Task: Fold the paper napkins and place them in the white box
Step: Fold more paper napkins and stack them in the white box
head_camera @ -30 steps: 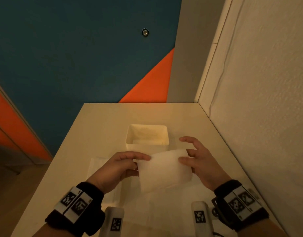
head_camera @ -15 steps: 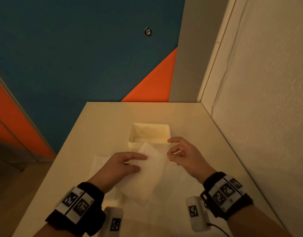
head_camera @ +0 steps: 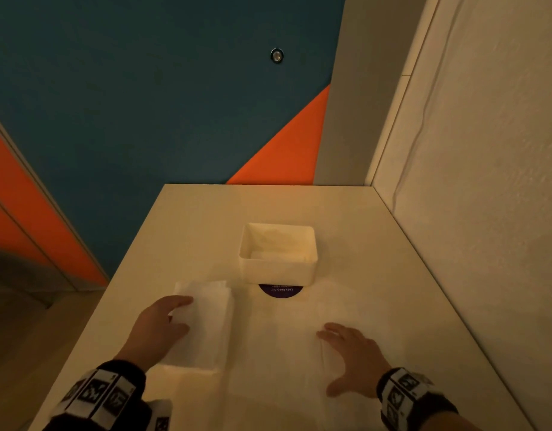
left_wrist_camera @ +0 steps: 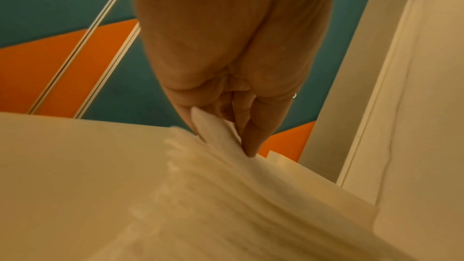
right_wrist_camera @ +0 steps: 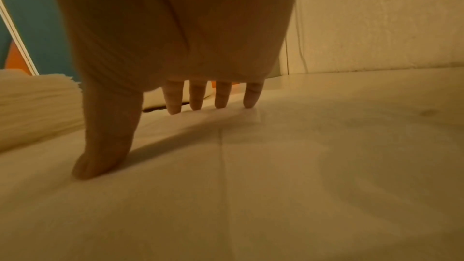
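The white box (head_camera: 278, 270) stands mid-table with folded napkins (head_camera: 268, 255) lying inside. To its near left sits a stack of white paper napkins (head_camera: 210, 325). My left hand (head_camera: 183, 308) rests on the stack's far left corner. In the left wrist view its fingertips (left_wrist_camera: 251, 146) pinch the raised edge of the top napkin (left_wrist_camera: 213, 132). An unfolded napkin (head_camera: 280, 343) lies flat in front of the box. My right hand (head_camera: 333, 359) is spread on its right part, with straight fingertips (right_wrist_camera: 220, 102) and thumb touching the sheet (right_wrist_camera: 251, 166).
A dark round sticker (head_camera: 280, 291) shows from under the box's near wall. A textured white wall (head_camera: 470, 213) runs along the table's right edge. The table (head_camera: 206, 231) drops off at its left and far edges.
The folded napkin that both hands held over the table is gone from them. The left hand has moved left onto the stack, and the right hand has come down onto the flat sheet.
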